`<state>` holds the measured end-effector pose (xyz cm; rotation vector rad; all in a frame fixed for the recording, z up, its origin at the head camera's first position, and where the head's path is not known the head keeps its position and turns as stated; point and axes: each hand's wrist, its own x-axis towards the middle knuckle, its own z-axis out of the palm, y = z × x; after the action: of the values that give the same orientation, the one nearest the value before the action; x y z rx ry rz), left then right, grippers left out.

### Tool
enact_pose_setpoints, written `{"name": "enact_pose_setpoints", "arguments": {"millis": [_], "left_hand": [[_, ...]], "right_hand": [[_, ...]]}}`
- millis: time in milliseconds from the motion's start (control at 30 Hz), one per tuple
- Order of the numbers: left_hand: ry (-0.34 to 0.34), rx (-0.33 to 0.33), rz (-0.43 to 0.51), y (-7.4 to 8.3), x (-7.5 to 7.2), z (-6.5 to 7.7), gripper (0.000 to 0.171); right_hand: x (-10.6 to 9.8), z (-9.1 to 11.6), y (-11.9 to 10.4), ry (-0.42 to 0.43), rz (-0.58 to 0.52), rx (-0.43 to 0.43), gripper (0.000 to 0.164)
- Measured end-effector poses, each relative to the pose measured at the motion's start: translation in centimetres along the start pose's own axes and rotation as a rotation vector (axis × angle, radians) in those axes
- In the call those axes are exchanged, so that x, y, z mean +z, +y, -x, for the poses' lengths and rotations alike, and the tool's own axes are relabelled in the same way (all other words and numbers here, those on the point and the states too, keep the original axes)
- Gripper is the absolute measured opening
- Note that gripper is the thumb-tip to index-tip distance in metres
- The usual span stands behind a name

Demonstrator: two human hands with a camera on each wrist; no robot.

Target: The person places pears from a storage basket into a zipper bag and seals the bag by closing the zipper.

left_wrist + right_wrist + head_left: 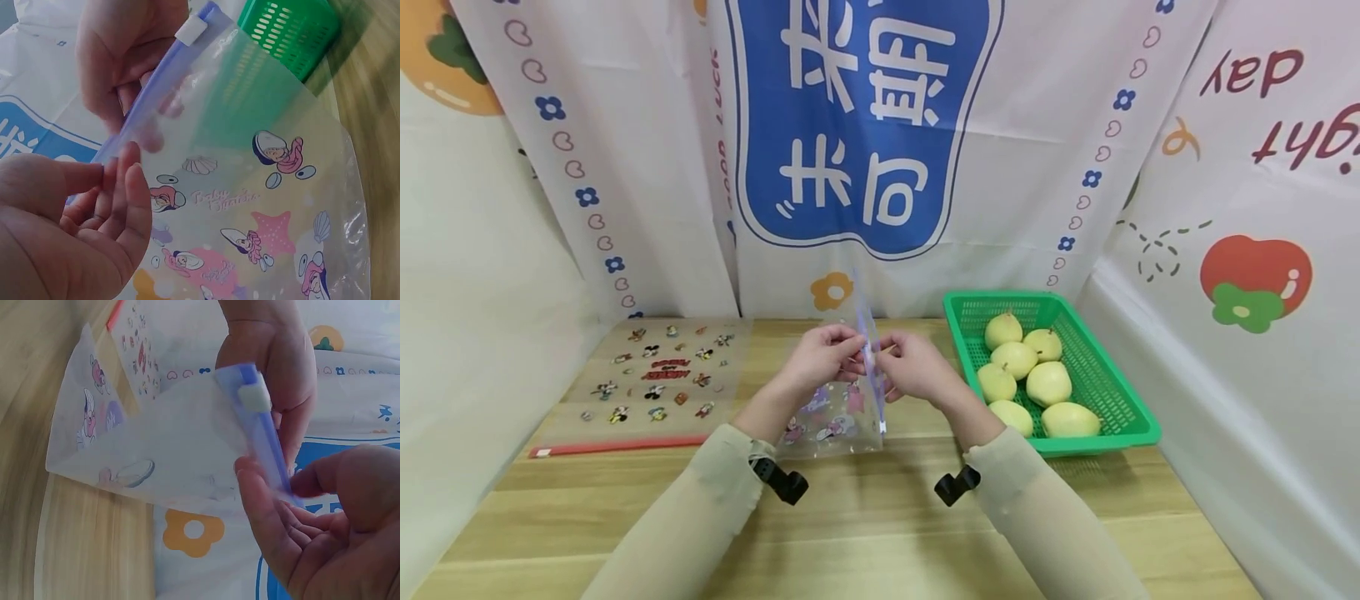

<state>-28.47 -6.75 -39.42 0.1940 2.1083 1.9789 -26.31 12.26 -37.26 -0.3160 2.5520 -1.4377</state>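
You have the clear plastic bag (827,425) in front of you, at the middle of the wooden table (850,533), between another bag (658,383) at your left and the green basket (1138,429) with pears (1049,383) at your right. Your left hand (822,360) pinches the purple strip (270,444) of it between thumb and fingers, and your right hand (917,367) pinches the same strip from the other side, near the left one. The white slider (191,30) sits toward the strip's end nearest to you. I judge that the bag is very light, and its film thin, soft and rather slippery, so it would probably bend away if you took it only by the wall. The strip looks stiffer than the film, therefore it seems the best place to hold, with a fingertip on each side. A gentle pinch should be enough, because a hard pull could stretch the film. Whether the two lips are separated, I cannot tell
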Motion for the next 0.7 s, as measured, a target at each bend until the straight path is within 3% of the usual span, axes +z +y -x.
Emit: {"name": "enact_pose_setpoints", "arguments": {"millis": [167, 333, 400, 600, 700], "left_hand": [[0.046, -0.002, -0.077, 0.1, 0.5, -0.1, 0.020], [0.004, 0.038, -0.196, 0.0, 1.5, -0.3, 0.040], [0.022, 0.063, -0.221, 0.0, 1.6, -0.3, 0.039], [0.143, 0.077, -0.256, 0.3, 0.4, -0.2, 0.034], [0.174, 0.028, -0.296, 1.0, -0.8, -0.2, 0.034]], "right_hand": [[0.0, -0.3, -0.1, 0.049, 0.066, 0.015, 0.025], [0.2, -0.6, -0.5, 0.062, 0.128, -0.008, 0.024], [0.2, -0.8, -0.6, 0.069, 0.142, 0.003, 0.023], [-0.9, -1.2, -0.4, 0.149, 0.204, 0.100, 0.021], [-2.2, -1.4, 0.0, 0.171, 0.268, 0.152, 0.021]]}}
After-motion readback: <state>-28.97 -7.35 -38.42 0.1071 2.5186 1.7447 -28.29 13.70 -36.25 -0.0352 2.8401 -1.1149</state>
